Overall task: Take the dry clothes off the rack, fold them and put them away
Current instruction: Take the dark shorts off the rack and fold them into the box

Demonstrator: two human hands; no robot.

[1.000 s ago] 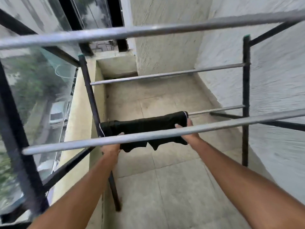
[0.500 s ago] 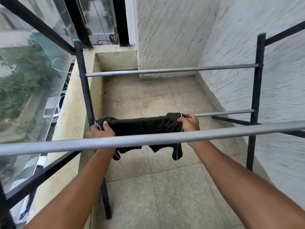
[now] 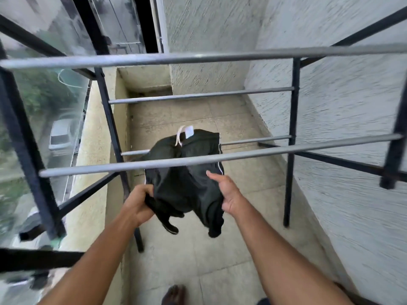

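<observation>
A pair of black shorts (image 3: pixel 185 186) with thin white side stripes, a white drawstring and a white tag hangs bunched in front of me, below the near grey bar of the drying rack (image 3: pixel 198 159). My left hand (image 3: pixel 138 203) grips its lower left edge in a closed fist. My right hand (image 3: pixel 226 192) holds the right side, thumb out and fingers behind the cloth. The shorts' upper part still rises behind the near bar, by the lower far bar (image 3: pixel 255 140).
The rack's black metal frame (image 3: pixel 290 139) carries several grey bars that cross the view at different heights. A rough white wall (image 3: pixel 341 128) runs along the right. A low yellowish parapet (image 3: pixel 94 150) with glass panels is on the left. My foot (image 3: pixel 174 294) stands on the tiled floor.
The shorts were spread along the far low bar with a hand at each end. Both hands have pulled them off toward me, and they now hang bunched under the near bar.
</observation>
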